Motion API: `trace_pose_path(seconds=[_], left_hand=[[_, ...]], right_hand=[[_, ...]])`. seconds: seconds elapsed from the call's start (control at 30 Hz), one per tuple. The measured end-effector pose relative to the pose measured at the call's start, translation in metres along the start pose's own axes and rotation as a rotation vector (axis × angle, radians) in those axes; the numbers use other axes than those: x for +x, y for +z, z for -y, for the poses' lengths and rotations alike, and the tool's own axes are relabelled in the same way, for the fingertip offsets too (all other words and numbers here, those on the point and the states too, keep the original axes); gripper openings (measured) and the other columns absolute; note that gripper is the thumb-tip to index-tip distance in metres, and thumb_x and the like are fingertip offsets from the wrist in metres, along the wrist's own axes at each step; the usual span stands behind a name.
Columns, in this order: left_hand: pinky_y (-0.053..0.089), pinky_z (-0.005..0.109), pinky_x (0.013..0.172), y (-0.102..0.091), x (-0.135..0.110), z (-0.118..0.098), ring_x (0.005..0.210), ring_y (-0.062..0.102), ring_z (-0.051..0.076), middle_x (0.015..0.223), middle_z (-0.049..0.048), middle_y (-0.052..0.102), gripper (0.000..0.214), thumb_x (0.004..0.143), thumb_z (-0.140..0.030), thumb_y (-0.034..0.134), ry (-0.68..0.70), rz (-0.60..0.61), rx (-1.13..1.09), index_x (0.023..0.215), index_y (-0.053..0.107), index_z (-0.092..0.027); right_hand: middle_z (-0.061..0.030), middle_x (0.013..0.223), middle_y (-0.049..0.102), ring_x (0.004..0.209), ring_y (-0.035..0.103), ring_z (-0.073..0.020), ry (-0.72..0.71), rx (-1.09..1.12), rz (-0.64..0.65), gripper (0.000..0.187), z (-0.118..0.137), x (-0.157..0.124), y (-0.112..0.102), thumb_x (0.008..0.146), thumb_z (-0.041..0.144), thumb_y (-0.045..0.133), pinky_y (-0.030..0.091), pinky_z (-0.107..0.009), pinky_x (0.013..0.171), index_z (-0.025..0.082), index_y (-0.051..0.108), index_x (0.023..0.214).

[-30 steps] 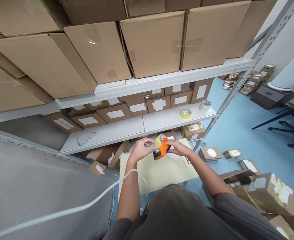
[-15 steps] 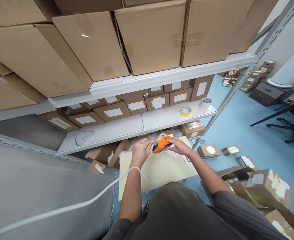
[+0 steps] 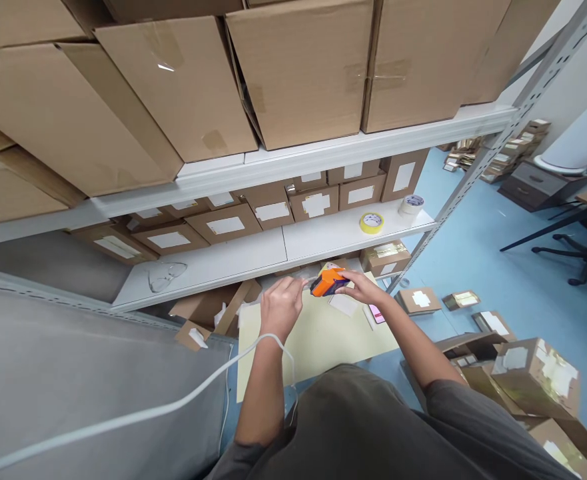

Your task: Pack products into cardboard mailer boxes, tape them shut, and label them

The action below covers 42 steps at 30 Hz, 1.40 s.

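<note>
My right hand [image 3: 360, 288] is wrapped round an orange and dark purple tape dispenser [image 3: 327, 281] that carries a roll of tape. My left hand [image 3: 282, 303] is closed, its fingertips pinching what looks like the free end of clear tape [image 3: 309, 283] at the dispenser's left side. Both hands are raised over a pale yellow tabletop [image 3: 318, 343]. Beneath the dispenser lies a white slip of paper [image 3: 344, 304], and a phone with a pink screen [image 3: 377, 313] rests to its right.
A white cable [image 3: 173, 407] crosses my left forearm. Shelves ahead hold cardboard boxes [image 3: 298, 73], a yellow tape roll [image 3: 372, 223], a white tape roll [image 3: 411, 205] and clear glasses [image 3: 167, 275]. An opened box [image 3: 208, 310] stands left of the table; more boxes [image 3: 536, 373] are piled at right.
My right hand has shifted the tape dispenser slightly right and up, away from the left hand. A strip now shows between them, and more of the phone is visible.
</note>
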<state>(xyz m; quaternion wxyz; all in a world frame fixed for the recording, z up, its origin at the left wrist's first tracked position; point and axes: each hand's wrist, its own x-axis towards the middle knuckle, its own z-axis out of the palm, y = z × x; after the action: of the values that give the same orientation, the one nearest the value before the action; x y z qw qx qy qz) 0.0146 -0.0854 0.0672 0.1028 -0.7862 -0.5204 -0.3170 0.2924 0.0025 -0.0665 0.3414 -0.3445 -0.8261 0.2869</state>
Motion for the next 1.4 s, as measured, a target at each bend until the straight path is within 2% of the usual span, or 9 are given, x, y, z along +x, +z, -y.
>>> trace_pose_path(seconds=[0.33, 0.63, 0.7, 0.8, 0.9, 1.03, 1.2, 1.3, 1.4], left_hand=[[0.061, 0.030, 0.082, 0.023, 0.011, 0.040, 0.085, 0.079, 0.020, 0.096, 0.0068, 0.085, 0.030, 0.111, -0.039, 0.062, -0.137, -0.092, -0.220, 0.103, 0.087, -0.025], [0.064, 0.036, 0.092, 0.128, 0.021, 0.097, 0.088, 0.081, 0.024, 0.095, 0.0074, 0.086, 0.021, 0.100, -0.033, 0.071, -0.555, -0.094, -0.422, 0.096, 0.089, -0.023], [0.062, 0.035, 0.096, 0.147, 0.030, 0.104, 0.089, 0.080, 0.023, 0.091, 0.0065, 0.086, 0.022, 0.096, -0.028, 0.074, -0.651, -0.054, -0.439, 0.112, 0.088, -0.020], [0.058, 0.033, 0.102, 0.167, 0.045, 0.113, 0.088, 0.079, 0.020, 0.081, 0.0005, 0.083, 0.057, 0.093, -0.024, 0.076, -0.738, -0.022, -0.479, 0.149, 0.072, -0.017], [0.056, 0.035, 0.108, 0.181, 0.053, 0.121, 0.093, 0.080, 0.021, 0.080, -0.0006, 0.083, 0.069, 0.093, -0.023, 0.073, -0.804, -0.006, -0.470, 0.161, 0.061, -0.014], [0.058, 0.041, 0.111, 0.195, 0.045, 0.130, 0.103, 0.082, 0.024, 0.093, 0.0056, 0.087, 0.065, 0.094, -0.020, 0.069, -0.881, 0.019, -0.467, 0.158, 0.063, -0.014], [0.059, 0.043, 0.114, 0.200, 0.027, 0.126, 0.123, 0.080, 0.026, 0.136, 0.0125, 0.082, 0.076, 0.092, -0.019, 0.074, -0.913, 0.037, -0.490, 0.165, 0.055, -0.023], [0.058, 0.045, 0.116, 0.191, 0.015, 0.120, 0.134, 0.074, 0.033, 0.154, 0.0180, 0.071, 0.090, 0.088, -0.022, 0.081, -0.957, -0.020, -0.384, 0.171, 0.047, -0.021], [0.060, 0.045, 0.113, 0.171, -0.005, 0.122, 0.122, 0.079, 0.032, 0.154, 0.0204, 0.070, 0.090, 0.091, -0.024, 0.080, -0.968, 0.000, -0.371, 0.173, 0.044, -0.019]], right_hand=[[-0.0154, 0.136, 0.080, 0.123, 0.076, -0.0366, -0.020, -0.088, 0.013, 0.048, -0.023, 0.014, -0.014, 0.103, 0.051, 0.078, 0.059, -0.050, 0.109, 0.025, 0.074, 0.143], [-0.0192, 0.143, 0.075, 0.136, 0.070, -0.0371, 0.064, -0.263, -0.078, 0.048, -0.085, 0.080, -0.022, 0.101, 0.036, 0.079, 0.053, -0.057, 0.118, 0.020, 0.069, 0.145], [-0.0195, 0.140, 0.076, 0.133, 0.070, -0.0365, 0.086, -0.295, -0.057, 0.044, -0.097, 0.101, -0.025, 0.101, 0.033, 0.078, 0.054, -0.055, 0.117, 0.019, 0.070, 0.142], [-0.0187, 0.140, 0.076, 0.131, 0.070, -0.0351, 0.119, -0.353, -0.021, 0.039, -0.110, 0.129, -0.026, 0.099, 0.027, 0.078, 0.052, -0.052, 0.118, 0.018, 0.074, 0.137], [-0.0167, 0.141, 0.077, 0.134, 0.068, -0.0352, 0.159, -0.414, 0.032, 0.040, -0.116, 0.147, -0.023, 0.096, 0.024, 0.080, 0.045, -0.053, 0.124, 0.019, 0.076, 0.136], [-0.0165, 0.143, 0.076, 0.141, 0.062, -0.0347, 0.207, -0.463, 0.049, 0.043, -0.119, 0.151, -0.011, 0.100, 0.024, 0.077, 0.034, -0.058, 0.131, 0.023, 0.074, 0.143], [-0.0202, 0.142, 0.071, 0.144, 0.053, -0.0384, 0.228, -0.542, 0.006, 0.045, -0.122, 0.146, 0.001, 0.103, 0.027, 0.072, 0.026, -0.065, 0.132, 0.023, 0.071, 0.148], [-0.0234, 0.151, 0.064, 0.148, 0.047, -0.0426, 0.228, -0.542, -0.027, 0.051, -0.122, 0.145, 0.005, 0.100, 0.030, 0.074, 0.030, -0.068, 0.129, 0.023, 0.069, 0.151], [-0.0245, 0.161, 0.056, 0.155, 0.040, -0.0464, 0.218, -0.520, -0.078, 0.059, -0.118, 0.143, 0.008, 0.097, 0.030, 0.074, 0.029, -0.073, 0.128, 0.022, 0.064, 0.155]])
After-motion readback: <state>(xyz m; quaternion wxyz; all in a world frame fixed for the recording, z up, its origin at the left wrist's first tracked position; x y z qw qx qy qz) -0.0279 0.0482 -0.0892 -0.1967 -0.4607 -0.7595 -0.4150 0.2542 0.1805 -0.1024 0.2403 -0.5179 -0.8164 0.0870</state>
